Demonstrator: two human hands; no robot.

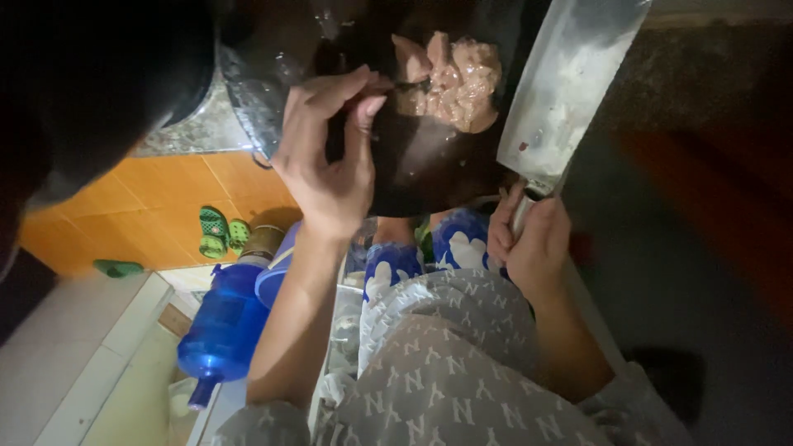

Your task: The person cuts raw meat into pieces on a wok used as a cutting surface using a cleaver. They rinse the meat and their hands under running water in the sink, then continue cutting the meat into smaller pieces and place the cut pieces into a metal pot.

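My left hand [330,157] grips the near edge of a dark round chopping board [429,157], fingertips touching the pile of pale chopped raw meat [454,83] on it. My right hand [533,239] holds the handle of a broad steel cleaver [566,83]. Its blade stands up along the board's right side, smeared with meat. The board looks tilted over a dark wet pan or basin [264,74] at the top left.
A stone counter edge [198,132] runs at the upper left. Below are an orange tiled floor [149,206], green sandals [219,231] and a blue water jug [223,322] on its side. The right of the view is dark.
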